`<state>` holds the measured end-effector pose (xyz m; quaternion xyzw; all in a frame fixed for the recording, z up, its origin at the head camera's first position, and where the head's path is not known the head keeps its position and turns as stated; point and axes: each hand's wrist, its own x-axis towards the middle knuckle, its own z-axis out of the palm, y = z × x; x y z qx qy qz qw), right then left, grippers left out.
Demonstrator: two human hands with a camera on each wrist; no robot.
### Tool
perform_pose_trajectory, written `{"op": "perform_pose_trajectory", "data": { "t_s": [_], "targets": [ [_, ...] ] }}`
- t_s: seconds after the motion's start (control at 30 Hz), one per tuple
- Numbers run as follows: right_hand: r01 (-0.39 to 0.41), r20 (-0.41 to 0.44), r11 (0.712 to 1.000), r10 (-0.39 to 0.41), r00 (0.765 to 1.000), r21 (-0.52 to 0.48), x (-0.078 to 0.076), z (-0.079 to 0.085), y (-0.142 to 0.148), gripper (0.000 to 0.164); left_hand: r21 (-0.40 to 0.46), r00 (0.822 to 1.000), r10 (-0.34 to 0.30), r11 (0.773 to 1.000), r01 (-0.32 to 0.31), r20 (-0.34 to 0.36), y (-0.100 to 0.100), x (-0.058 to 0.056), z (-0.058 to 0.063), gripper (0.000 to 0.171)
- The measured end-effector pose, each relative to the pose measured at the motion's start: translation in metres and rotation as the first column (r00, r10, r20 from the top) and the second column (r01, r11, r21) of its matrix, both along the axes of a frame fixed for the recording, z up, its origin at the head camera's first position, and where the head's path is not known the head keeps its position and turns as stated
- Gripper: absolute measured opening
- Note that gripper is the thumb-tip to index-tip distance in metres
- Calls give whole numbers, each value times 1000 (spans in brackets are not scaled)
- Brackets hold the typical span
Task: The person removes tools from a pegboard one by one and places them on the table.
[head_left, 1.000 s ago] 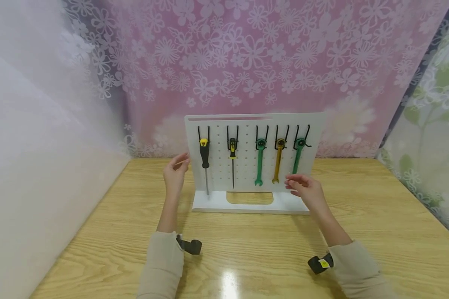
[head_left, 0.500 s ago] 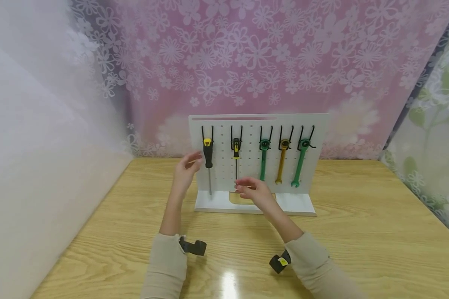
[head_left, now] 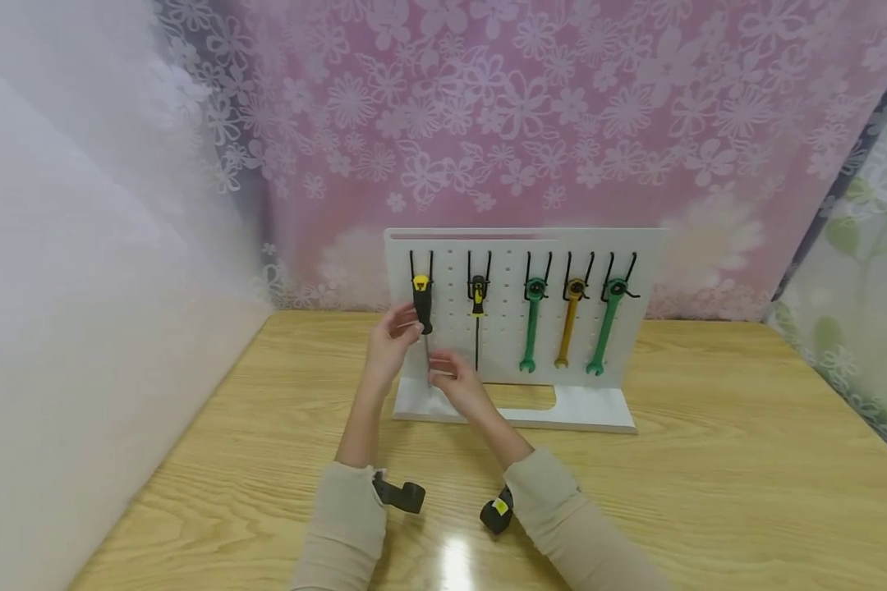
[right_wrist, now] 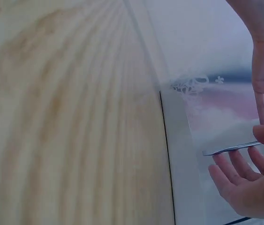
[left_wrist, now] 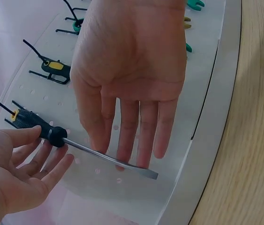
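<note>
A flat-blade screwdriver (head_left: 423,309) with a black and yellow handle hangs at the left end of a white pegboard (head_left: 443,345). My left hand (head_left: 388,351) is at its handle; in the left wrist view the thumb tip overlaps the handle and loosely spread fingers lie behind it. Lower down, my right hand (head_left: 464,392) is at the metal shaft. The right wrist view shows the shaft (right_wrist: 232,149) between the thumb and fingers of the right hand (right_wrist: 251,192), which are fairly straight. The handle's top remains at the black hook.
A smaller black and yellow screwdriver (head_left: 478,297) hangs beside it. Farther right hang a green wrench (head_left: 531,328), a yellow wrench (head_left: 568,328) and another green wrench (head_left: 606,332). The pegboard's base stands on a wooden table (head_left: 710,460), with a floral curtain (head_left: 532,123) behind.
My right hand has moved far left, from in front of the rightmost wrench to the large screwdriver's shaft. The left hand has moved right to its handle. The view has shifted slightly.
</note>
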<state>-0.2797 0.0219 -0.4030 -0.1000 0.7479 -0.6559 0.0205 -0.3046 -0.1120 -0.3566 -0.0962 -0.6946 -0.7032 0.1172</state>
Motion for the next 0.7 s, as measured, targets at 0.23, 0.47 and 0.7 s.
{"op": "perform_pose_trajectory", "data": {
  "t_s": [0.23, 0.47, 0.7],
  "targets": [
    [44, -45, 998, -46, 998, -34, 17, 10, -6, 34, -7, 1000, 6, 1000, -6, 0, 1, 1, 2, 41],
    [107, -70, 993, -111, 991, -59, 14, -3, -6, 31, 32, 999, 1, 999, 1, -50, 4, 4, 2, 44],
    [70, -69, 995, -74, 995, -65, 23, 9, -5, 31, 78, 998, -3, 997, 8, -59, 5, 6, 4, 47]
  ]
}}
